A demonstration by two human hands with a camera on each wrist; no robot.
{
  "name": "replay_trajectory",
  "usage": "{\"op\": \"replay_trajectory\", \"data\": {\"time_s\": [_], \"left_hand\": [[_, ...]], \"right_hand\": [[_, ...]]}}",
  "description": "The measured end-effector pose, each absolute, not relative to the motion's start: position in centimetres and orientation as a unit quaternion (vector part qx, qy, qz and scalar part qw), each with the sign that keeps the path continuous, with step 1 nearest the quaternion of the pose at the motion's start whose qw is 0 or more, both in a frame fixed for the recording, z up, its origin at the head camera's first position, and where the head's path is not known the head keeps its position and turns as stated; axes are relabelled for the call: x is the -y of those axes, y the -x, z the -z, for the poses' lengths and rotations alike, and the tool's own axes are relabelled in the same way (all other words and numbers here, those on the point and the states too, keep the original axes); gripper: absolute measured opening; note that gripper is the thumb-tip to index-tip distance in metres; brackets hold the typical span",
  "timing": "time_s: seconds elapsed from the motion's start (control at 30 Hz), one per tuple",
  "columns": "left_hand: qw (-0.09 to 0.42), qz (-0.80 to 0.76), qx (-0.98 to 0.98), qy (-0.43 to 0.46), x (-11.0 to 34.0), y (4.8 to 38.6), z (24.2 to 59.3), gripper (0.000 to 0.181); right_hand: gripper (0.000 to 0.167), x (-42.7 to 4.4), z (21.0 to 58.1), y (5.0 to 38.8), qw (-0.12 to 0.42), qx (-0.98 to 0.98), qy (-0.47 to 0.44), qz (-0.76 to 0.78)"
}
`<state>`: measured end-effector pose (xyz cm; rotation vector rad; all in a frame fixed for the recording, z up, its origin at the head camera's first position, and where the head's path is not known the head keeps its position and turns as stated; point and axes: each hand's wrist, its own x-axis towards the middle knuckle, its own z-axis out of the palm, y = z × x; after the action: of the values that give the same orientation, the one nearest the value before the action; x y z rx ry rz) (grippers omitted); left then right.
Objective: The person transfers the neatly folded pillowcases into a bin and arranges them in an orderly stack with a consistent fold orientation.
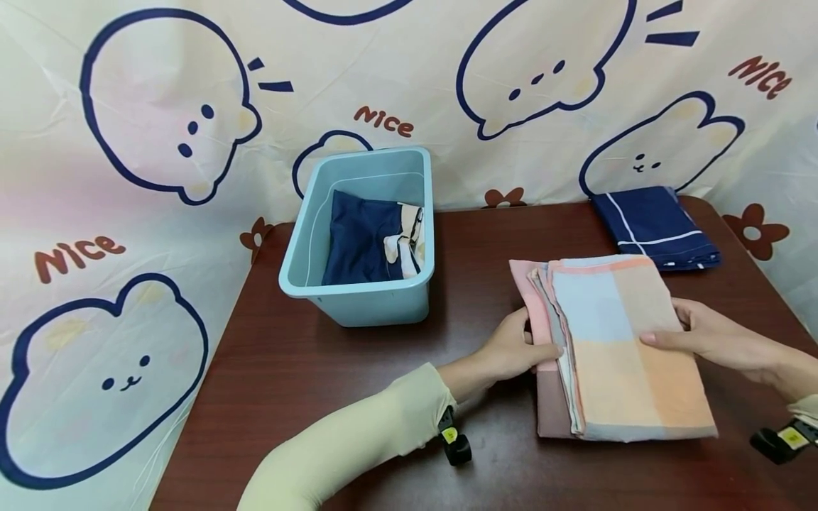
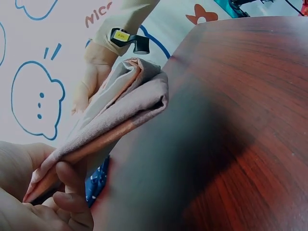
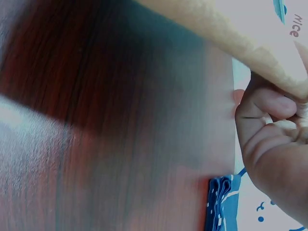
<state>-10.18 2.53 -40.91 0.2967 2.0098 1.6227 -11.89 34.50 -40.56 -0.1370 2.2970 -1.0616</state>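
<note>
Both hands hold a folded pastel checked cloth [image 1: 613,362] off the dark tabletop, at the right in the head view. Along its left edge, my left hand [image 1: 511,348] pinches the layers with the thumb on top. My right hand [image 1: 716,333] grips the opposite edge, thumb over the upper face and fingers beneath. Seen end-on in the left wrist view, the cloth [image 2: 115,103] shows several stacked layers between the fingers of my left hand [image 2: 33,192]. In the right wrist view, curled fingers of my right hand [image 3: 274,139] hold the cloth's edge [image 3: 216,26].
A light blue bin [image 1: 364,305] stands at the back left of the table [image 1: 307,404]. Inside lie a navy cloth [image 1: 361,238] and a cream patterned piece [image 1: 405,241]. A folded navy cloth with white lines [image 1: 658,223] rests at the back right, beside a printed curtain [image 1: 530,163].
</note>
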Motion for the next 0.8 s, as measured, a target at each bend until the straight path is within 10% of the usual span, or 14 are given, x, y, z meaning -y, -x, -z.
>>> {"op": "replay_trajectory", "data": {"time_s": [0.8], "left_hand": [[0.261, -0.559, -0.778, -0.118, 0.5, 10.9, 38.0, 0.068]], "right_hand": [[0.069, -32.0, 38.5, 12.0, 0.279, -0.854, 0.058, 0.436]]}}
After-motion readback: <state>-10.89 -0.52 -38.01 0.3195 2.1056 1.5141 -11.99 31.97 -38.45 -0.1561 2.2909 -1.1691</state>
